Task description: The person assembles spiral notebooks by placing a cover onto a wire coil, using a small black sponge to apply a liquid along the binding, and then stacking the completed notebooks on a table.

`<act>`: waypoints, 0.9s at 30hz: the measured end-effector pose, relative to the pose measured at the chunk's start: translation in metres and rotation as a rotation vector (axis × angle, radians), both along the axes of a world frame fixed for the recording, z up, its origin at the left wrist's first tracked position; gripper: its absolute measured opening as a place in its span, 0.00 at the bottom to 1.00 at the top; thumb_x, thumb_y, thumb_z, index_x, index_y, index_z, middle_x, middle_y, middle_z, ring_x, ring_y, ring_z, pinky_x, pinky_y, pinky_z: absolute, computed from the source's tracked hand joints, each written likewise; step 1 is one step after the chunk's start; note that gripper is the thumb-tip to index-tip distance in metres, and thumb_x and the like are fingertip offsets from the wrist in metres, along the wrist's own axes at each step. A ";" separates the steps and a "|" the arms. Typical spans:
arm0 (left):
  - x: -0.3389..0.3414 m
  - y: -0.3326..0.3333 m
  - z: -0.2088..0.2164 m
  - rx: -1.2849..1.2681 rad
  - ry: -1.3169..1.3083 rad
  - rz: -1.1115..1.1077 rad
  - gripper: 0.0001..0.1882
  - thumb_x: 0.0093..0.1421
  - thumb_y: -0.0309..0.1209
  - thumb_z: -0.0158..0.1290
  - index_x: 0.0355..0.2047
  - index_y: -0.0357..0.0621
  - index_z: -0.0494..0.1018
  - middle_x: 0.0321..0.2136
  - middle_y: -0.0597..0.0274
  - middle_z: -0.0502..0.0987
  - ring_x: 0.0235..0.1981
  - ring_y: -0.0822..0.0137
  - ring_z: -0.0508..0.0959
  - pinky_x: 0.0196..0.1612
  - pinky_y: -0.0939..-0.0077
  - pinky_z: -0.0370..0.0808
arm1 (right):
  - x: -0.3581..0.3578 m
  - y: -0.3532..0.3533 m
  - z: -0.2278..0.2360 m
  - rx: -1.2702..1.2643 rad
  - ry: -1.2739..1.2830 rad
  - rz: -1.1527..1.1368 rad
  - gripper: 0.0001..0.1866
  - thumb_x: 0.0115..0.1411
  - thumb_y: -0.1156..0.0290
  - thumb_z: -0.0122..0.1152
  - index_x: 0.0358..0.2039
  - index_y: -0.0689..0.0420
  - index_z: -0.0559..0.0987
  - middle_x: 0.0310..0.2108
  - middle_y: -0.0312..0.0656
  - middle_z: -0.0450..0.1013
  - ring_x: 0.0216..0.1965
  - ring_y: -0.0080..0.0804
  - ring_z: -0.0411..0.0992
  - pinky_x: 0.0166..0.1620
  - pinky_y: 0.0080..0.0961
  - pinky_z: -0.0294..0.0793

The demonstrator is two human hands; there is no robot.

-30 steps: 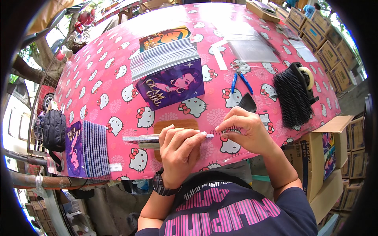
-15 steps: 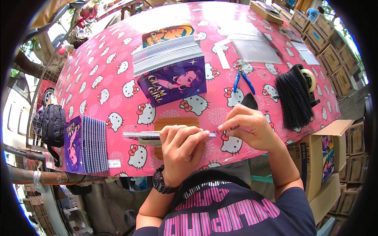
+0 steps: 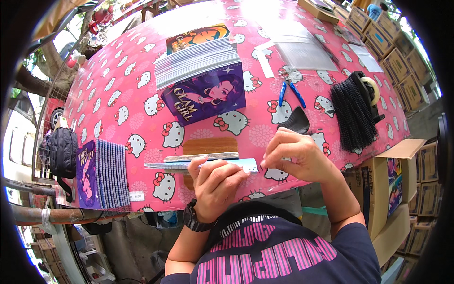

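My left hand, with a black watch at the wrist, grips a thin notebook held low over the table, its light blue face partly showing. Just off the notebook's right end, my right hand has its thumb and fingers pinched together. Whatever lies between those fingertips is too small to make out. Behind the notebook, a narrow greyish strip crosses a brown wooden board. Beyond my right hand lie a dark fan-shaped piece and blue-handled pliers.
A tall stack of purple-covered notebooks stands in the middle, another stack at the left edge. To the right are a bundle of black coils, a tape dispenser and an open carton. Clear plastic sleeves lie farther back.
The notebook has tilted, and its light blue face now shows. My left hand's grip has shifted slightly. The thin dark coil seen between my right fingers and the notebook no longer shows.
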State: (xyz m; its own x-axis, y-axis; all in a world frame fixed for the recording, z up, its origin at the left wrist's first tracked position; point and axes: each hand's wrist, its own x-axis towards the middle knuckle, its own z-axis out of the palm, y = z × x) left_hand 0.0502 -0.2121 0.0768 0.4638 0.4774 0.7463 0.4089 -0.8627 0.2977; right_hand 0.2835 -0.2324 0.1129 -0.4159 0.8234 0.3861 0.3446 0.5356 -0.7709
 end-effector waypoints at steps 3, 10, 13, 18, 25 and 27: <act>0.000 0.001 -0.001 0.009 -0.008 -0.004 0.13 0.46 0.27 0.62 0.33 0.56 0.77 0.34 0.75 0.76 0.37 0.71 0.75 0.52 0.63 0.60 | 0.001 -0.002 0.000 -0.013 -0.035 0.047 0.16 0.45 0.84 0.63 0.37 0.56 0.80 0.31 0.40 0.73 0.34 0.36 0.72 0.37 0.30 0.72; 0.013 0.006 0.021 -0.158 0.108 0.021 0.16 0.50 0.34 0.61 0.41 0.58 0.76 0.35 0.73 0.73 0.40 0.70 0.73 0.52 0.61 0.56 | -0.010 -0.011 0.004 -0.248 0.053 -0.157 0.21 0.55 0.76 0.62 0.50 0.57 0.75 0.32 0.42 0.76 0.30 0.32 0.75 0.36 0.26 0.74; 0.011 0.009 0.017 -0.152 0.157 0.053 0.15 0.51 0.37 0.61 0.41 0.59 0.75 0.36 0.74 0.71 0.39 0.70 0.72 0.51 0.62 0.54 | 0.016 -0.002 -0.010 -0.392 0.123 -0.313 0.26 0.56 0.69 0.63 0.55 0.57 0.70 0.34 0.43 0.76 0.32 0.32 0.75 0.38 0.26 0.75; 0.023 0.006 0.028 -0.196 0.141 0.074 0.11 0.53 0.37 0.59 0.37 0.58 0.74 0.33 0.74 0.71 0.38 0.71 0.72 0.51 0.59 0.52 | 0.078 0.015 -0.088 -0.106 -0.569 -0.787 0.41 0.44 0.50 0.71 0.55 0.57 0.68 0.56 0.54 0.64 0.57 0.51 0.61 0.58 0.43 0.63; 0.023 0.009 0.027 -0.204 0.158 0.100 0.09 0.55 0.38 0.58 0.36 0.55 0.74 0.33 0.73 0.74 0.37 0.71 0.73 0.51 0.60 0.53 | 0.061 0.021 -0.096 -0.171 -0.679 -0.831 0.36 0.41 0.52 0.72 0.51 0.52 0.74 0.61 0.57 0.55 0.59 0.54 0.58 0.59 0.45 0.61; 0.023 0.009 0.032 -0.227 0.125 0.051 0.09 0.56 0.38 0.57 0.36 0.53 0.75 0.31 0.71 0.74 0.37 0.70 0.73 0.50 0.61 0.54 | 0.060 0.023 -0.095 -0.148 -0.726 -0.803 0.34 0.42 0.54 0.72 0.50 0.52 0.74 0.61 0.57 0.56 0.59 0.55 0.59 0.59 0.44 0.62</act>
State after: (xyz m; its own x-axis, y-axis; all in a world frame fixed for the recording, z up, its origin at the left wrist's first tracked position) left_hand 0.0730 -0.2031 0.1092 0.5170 0.6510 0.5558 0.4957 -0.7570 0.4257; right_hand 0.3431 -0.2094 0.0174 0.1750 0.9745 0.1407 0.9509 -0.1303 -0.2807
